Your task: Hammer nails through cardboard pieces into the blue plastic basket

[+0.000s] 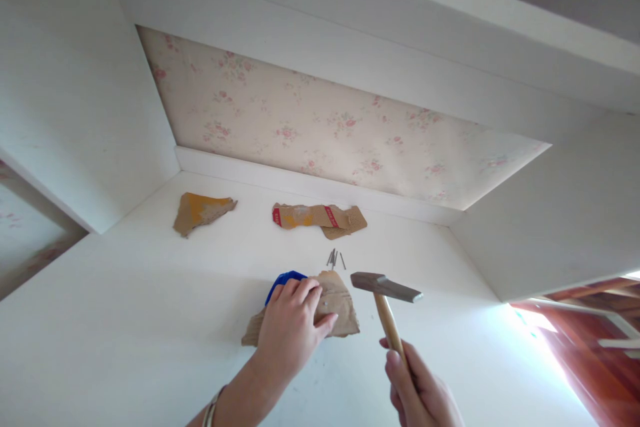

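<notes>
A torn piece of brown cardboard (340,307) lies on the white surface, with a blue object (287,278) partly showing behind it; its kind is hidden. My left hand (295,320) holds the cardboard down, fingers curled over it and thumb apart on its face. A small nail-like point (325,303) shows on the cardboard, between thumb and fingers. To the right, my right hand (417,383) is closed round the wooden handle of a hammer (387,285), whose metal head is raised beside the cardboard. Several loose nails (334,259) lie just beyond it.
Two more torn cardboard pieces, one yellow-marked (203,212) and one red-marked strip (300,215), lie near the back ledge (310,177). White side panels (555,213) and an overhead shelf (400,47) enclose the space. Floral wallpaper (320,127) covers the back.
</notes>
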Tool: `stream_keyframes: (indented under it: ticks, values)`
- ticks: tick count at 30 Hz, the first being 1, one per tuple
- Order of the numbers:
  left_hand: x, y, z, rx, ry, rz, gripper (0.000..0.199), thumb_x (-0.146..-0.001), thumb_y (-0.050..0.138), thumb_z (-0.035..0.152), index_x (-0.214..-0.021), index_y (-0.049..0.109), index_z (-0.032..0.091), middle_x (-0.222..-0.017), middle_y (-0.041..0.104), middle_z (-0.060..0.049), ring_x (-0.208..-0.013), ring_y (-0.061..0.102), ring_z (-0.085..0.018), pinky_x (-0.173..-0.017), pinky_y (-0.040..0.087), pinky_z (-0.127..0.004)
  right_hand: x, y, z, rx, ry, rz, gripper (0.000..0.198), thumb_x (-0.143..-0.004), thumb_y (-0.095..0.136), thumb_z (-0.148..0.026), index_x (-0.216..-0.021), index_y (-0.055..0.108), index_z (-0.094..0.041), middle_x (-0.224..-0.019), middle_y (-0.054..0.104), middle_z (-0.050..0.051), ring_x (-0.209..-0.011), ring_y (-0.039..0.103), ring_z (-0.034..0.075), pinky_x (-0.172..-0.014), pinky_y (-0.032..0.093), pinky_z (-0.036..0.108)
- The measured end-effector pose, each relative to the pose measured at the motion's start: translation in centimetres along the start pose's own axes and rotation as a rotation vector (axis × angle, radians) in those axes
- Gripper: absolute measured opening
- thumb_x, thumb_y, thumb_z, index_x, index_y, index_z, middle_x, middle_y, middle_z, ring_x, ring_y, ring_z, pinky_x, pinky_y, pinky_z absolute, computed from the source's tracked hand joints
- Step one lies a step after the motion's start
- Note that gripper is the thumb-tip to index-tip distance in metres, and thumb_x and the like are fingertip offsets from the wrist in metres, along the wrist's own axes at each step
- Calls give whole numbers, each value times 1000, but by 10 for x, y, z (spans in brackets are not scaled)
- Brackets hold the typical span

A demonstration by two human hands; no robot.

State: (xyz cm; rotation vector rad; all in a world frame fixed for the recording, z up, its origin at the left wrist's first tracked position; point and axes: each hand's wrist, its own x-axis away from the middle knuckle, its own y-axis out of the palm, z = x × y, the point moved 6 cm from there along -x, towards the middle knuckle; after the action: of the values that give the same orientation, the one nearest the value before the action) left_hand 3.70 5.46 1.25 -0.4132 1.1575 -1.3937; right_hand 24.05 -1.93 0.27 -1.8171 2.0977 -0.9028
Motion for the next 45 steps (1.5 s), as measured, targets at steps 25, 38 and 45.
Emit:
stream_keyframes:
  ticks: [25, 38, 45]
  values:
    - [-1, 2, 0, -83, 125, 36, 30, -86, 67, 37, -111, 66, 20, -112, 71, -6, -94, 62, -28, -80, 46, -43, -34, 8, 76, 716, -227, 147, 34, -104, 28, -28, -123, 54, -19, -101, 66, 8, -83, 68, 23, -66, 49, 32]
    - [-2, 3, 2, -112, 147, 50, 29, -86, 66, 38, -108, 68, 19, -112, 71, -6, -94, 62, -28, -79, 45, -41, -83, -28, 60, 636, -259, 124, 38, -103, 31, -39, -122, 60, -23, -118, 63, 7, -93, 67, 19, -79, 51, 29]
    - [-2, 0, 3, -93, 120, 38, 31, -85, 68, 38, -108, 68, 18, -110, 71, -6, -93, 62, -27, -80, 44, -42, -164, -46, 75, 601, -316, 153, 28, -93, 47, -25, -110, 68, -19, -118, 62, 13, -107, 58, 27, -91, 46, 38]
